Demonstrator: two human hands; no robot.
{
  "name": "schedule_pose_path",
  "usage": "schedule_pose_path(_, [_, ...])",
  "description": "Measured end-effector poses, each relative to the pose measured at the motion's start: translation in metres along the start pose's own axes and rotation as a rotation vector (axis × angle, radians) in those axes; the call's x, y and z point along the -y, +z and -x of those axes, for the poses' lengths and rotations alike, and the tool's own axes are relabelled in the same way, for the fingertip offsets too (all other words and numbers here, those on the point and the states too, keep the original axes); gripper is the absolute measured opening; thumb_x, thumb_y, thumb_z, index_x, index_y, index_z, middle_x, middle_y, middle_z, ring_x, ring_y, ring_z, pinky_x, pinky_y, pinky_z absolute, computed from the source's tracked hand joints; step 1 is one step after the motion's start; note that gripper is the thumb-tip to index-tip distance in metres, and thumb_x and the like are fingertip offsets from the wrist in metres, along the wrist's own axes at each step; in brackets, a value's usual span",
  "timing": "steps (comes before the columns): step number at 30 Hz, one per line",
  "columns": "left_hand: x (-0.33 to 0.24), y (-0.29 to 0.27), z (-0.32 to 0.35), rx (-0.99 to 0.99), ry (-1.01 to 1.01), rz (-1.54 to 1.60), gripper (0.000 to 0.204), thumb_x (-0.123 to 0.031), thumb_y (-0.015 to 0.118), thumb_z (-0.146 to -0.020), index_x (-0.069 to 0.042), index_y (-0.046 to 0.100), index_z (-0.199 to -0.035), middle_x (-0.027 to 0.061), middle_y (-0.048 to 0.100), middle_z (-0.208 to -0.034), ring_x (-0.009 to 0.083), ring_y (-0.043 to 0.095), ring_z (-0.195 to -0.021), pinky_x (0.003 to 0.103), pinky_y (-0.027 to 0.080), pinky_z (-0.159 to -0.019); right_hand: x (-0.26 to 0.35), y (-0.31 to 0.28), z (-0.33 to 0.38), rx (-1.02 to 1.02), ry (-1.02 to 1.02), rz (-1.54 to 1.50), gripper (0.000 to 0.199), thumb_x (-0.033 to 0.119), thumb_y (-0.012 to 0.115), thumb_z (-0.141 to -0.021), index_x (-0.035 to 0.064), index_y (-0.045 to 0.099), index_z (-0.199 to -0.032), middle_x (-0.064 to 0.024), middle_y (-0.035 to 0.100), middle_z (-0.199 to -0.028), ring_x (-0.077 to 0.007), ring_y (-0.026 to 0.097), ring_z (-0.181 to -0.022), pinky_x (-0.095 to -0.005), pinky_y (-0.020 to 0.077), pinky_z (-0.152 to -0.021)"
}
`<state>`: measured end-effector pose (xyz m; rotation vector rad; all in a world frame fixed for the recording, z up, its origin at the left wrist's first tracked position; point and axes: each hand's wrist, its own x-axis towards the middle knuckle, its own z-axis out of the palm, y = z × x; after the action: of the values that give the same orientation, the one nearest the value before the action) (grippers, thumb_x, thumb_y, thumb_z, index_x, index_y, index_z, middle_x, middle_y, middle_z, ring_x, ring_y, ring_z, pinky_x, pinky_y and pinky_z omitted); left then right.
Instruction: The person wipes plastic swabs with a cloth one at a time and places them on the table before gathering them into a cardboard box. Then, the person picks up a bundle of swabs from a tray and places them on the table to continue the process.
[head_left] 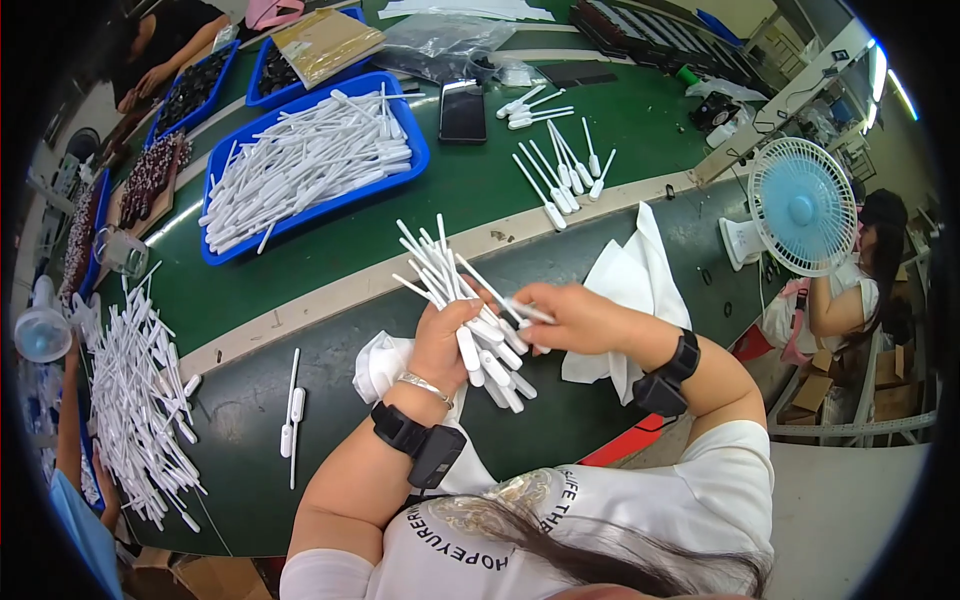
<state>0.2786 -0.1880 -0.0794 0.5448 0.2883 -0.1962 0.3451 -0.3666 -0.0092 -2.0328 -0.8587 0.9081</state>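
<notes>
My left hand is closed round a bundle of white plastic sticks, each thin at one end and thick and rounded at the other. Their thick ends point toward me, their thin ends up and away. Beside the bundle, my right hand pinches one more white stick, slightly blurred; its fingertips are close to the bundle's thick ends. A white cloth lies under my right forearm, and a crumpled white cloth is by my left wrist. Two similar sticks lie apart on the table to the left.
A blue tray heaped with sticks stands on the green belt. Another heap of sticks covers the table's left end. Several loose sticks and a phone lie beyond my hands. A fan stands right; co-workers sit around.
</notes>
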Motion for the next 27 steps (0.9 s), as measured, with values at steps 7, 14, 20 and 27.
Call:
schedule_pose_path(7, [0.000,0.006,0.002,0.006,0.020,-0.005,0.024,-0.007,0.058,-0.074,-0.003,0.048,-0.095,0.0092,0.056,-0.083,0.0201,0.059,-0.076,0.032,0.050,-0.069,0.010,0.005,0.002,0.002,-0.088,0.088,0.025,0.019,0.058,-0.081,0.0040,0.050,-0.098,-0.0095,0.062,-0.066,-0.0223,0.061,-0.061,-0.0315,0.0457,-0.055])
schedule_pose_path(14, [0.003,0.009,0.001,0.039,0.054,0.015,0.023,-0.006,0.058,-0.073,-0.004,0.048,-0.094,0.0087,0.056,-0.082,0.0228,0.059,-0.078,0.034,0.051,-0.069,-0.042,-0.068,-0.040,-0.627,0.067,0.209,0.027,0.029,0.059,-0.078,0.0033,0.058,-0.070,-0.0122,0.061,-0.066,-0.0275,0.061,-0.062,-0.0349,0.0467,-0.055])
schedule_pose_path(20, [-0.001,0.010,0.006,0.015,0.049,0.028,0.025,-0.006,0.057,-0.073,-0.003,0.046,-0.095,0.0083,0.055,-0.081,0.0232,0.059,-0.074,0.036,0.051,-0.067,-0.061,-0.062,-0.066,-0.668,0.308,0.905,0.028,0.032,0.057,-0.075,0.0035,0.059,-0.075,-0.0137,0.063,-0.070,-0.0318,0.061,-0.068,-0.0410,0.0480,-0.060])
schedule_pose_path(27, [-0.002,0.007,0.004,0.037,0.058,0.008,0.028,-0.006,0.056,-0.072,-0.003,0.045,-0.097,0.0085,0.054,-0.081,0.0229,0.059,-0.075,0.036,0.051,-0.066,-0.058,-0.055,-0.058,-0.648,0.327,0.822,0.022,0.024,0.060,-0.074,0.0034,0.057,-0.080,-0.0142,0.062,-0.079,-0.0319,0.060,-0.075,-0.0417,0.0469,-0.064])
